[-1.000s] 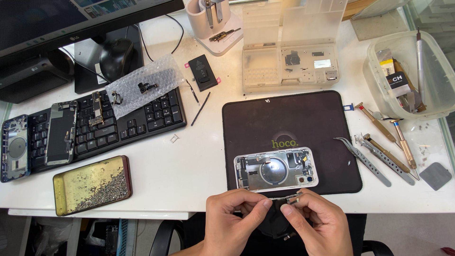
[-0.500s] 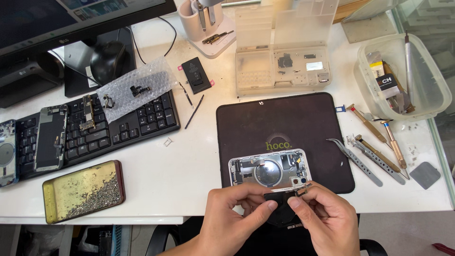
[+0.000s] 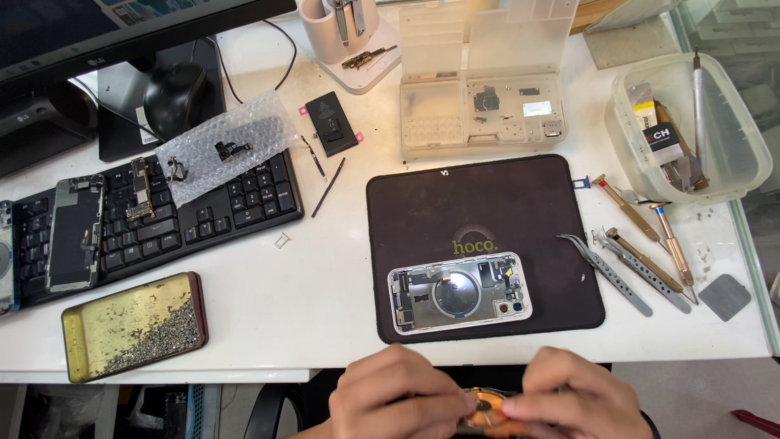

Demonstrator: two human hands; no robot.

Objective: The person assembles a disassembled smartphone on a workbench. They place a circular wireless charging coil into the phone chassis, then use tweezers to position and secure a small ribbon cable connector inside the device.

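Below the desk's front edge, my left hand (image 3: 398, 397) and my right hand (image 3: 573, 400) pinch a small flat orange-brown part (image 3: 485, 406) between their fingertips. Its shape is mostly hidden by my fingers. Just beyond my hands, an opened phone housing (image 3: 459, 291) lies face up on a black work mat (image 3: 487, 203), showing a round coil and small boards inside. Neither hand touches the housing.
Tweezers (image 3: 605, 274) and screwdrivers (image 3: 646, 258) lie right of the mat. A clear tub (image 3: 731, 154) holds tools at far right. A clear parts case (image 3: 479, 114) sits behind the mat. At left are a keyboard (image 3: 162, 215) with phone parts and a screw tin (image 3: 134, 325).
Both hands have drawn back toward me, off the desk's edge, still pinching the small part together. The view has shifted slightly.
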